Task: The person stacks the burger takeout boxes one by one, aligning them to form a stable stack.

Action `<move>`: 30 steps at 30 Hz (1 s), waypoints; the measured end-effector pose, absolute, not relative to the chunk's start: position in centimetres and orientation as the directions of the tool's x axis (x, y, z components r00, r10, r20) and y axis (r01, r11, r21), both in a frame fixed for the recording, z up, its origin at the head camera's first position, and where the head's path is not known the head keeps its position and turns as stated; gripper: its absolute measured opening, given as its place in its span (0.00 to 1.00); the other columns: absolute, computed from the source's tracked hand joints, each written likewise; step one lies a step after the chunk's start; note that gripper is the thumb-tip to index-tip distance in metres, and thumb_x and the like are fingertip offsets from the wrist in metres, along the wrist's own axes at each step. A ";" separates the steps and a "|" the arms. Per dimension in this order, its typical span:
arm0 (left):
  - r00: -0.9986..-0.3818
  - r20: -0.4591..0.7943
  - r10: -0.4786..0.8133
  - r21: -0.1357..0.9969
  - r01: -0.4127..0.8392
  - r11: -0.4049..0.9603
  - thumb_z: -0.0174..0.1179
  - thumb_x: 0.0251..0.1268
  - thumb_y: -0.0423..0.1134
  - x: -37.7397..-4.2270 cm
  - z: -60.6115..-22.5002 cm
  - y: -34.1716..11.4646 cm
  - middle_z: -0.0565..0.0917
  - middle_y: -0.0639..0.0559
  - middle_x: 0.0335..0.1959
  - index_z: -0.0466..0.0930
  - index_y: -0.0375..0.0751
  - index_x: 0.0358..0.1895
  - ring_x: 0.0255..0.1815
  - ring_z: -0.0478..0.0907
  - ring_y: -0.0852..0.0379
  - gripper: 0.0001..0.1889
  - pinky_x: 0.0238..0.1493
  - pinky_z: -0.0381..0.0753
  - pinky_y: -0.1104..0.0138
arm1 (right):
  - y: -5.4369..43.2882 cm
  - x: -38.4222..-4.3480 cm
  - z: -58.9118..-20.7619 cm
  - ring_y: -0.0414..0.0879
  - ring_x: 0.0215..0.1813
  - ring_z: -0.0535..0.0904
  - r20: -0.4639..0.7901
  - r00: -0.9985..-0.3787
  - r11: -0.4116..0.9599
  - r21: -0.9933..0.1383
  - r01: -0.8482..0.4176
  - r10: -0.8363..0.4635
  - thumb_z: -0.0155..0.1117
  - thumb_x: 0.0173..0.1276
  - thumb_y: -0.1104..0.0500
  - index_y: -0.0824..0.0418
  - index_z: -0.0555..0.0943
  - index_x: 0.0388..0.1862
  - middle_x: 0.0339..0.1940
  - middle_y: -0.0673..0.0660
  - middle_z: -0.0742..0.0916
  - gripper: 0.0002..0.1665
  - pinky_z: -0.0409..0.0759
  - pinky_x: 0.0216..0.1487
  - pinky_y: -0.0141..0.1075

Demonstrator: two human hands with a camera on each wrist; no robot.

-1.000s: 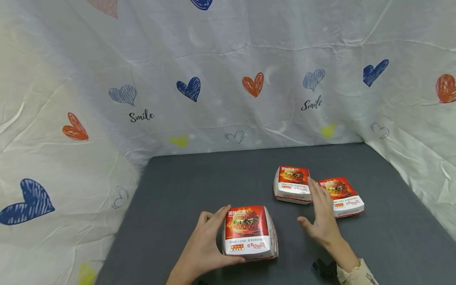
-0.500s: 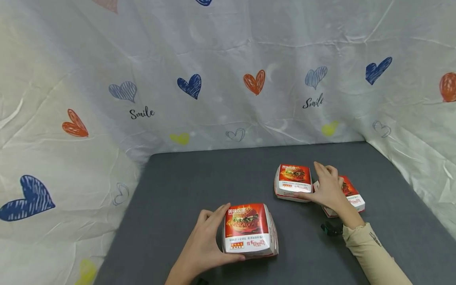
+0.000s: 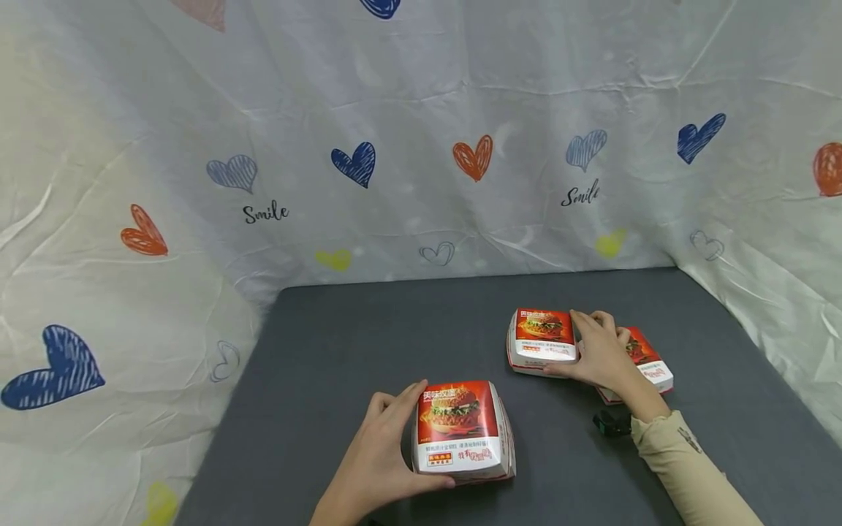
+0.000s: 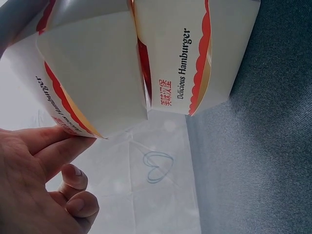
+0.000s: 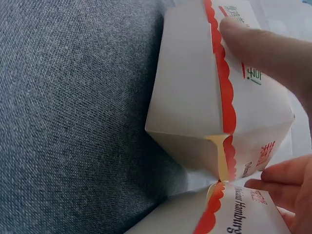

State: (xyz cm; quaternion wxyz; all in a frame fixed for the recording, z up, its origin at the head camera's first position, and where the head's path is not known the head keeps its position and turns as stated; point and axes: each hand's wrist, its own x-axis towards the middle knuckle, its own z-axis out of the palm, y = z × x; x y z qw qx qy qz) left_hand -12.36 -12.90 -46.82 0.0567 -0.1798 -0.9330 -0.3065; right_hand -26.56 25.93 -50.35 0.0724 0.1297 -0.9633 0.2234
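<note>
Nearest to me: the left hand (image 3: 378, 453) grasps the upper box (image 3: 454, 427) of a stack of two, thumb at the near edge, fingers (image 4: 63, 151) at the far corner. The lower box (image 4: 170, 63) rests on the desk (image 3: 368, 329); it shows past the upper one on the right, and a narrow wedge of gap parts them. Main risk, in my judgement: the seating. A sideways nudge on the top could slide it off, since nothing holds the lower one. The upper box's side seam bows open near the fingers, so a harder squeeze could crease the card or spring the lid.

Farther out: a black wrist fitting (image 3: 612, 424) hangs under the right wrist, near the third box (image 3: 647, 361). Dipping the wrist could knock that box.

Farthest box: the right hand (image 3: 601, 358) grasps the fourth box (image 3: 544, 332), thumb on the near face, fingers (image 5: 287, 173) round its right side, in the tight space beside the third box. Corners touch or nearly so; I cannot tell which. Lifting here could drag the third box along, or the grip could slip, the faces being sloped. I cannot tell whether the fourth box bears fully on the desk.
</note>
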 end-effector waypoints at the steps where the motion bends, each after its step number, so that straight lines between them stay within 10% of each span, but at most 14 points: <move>1: -0.929 0.216 0.301 0.551 0.370 0.748 0.86 0.31 0.71 -12.4 -46.8 -12.9 0.75 0.55 0.76 0.66 0.53 0.82 0.52 0.62 0.65 0.67 0.47 0.79 0.66 | 25.9 -26.6 -50.3 0.71 0.74 0.58 0.195 -0.956 0.870 -0.406 -0.281 -0.219 0.83 0.51 0.30 0.73 0.64 0.81 0.77 0.73 0.72 0.73 0.54 0.55 0.66; 30: -0.929 0.211 0.305 0.565 0.370 0.737 0.84 0.31 0.73 -12.6 -46.9 -13.2 0.74 0.56 0.77 0.66 0.55 0.83 0.51 0.62 0.65 0.67 0.49 0.79 0.64 | 24.8 -27.2 -48.5 0.70 0.71 0.61 0.273 -0.945 0.859 -0.425 -0.285 -0.178 0.81 0.52 0.31 0.73 0.65 0.81 0.75 0.74 0.74 0.71 0.56 0.55 0.65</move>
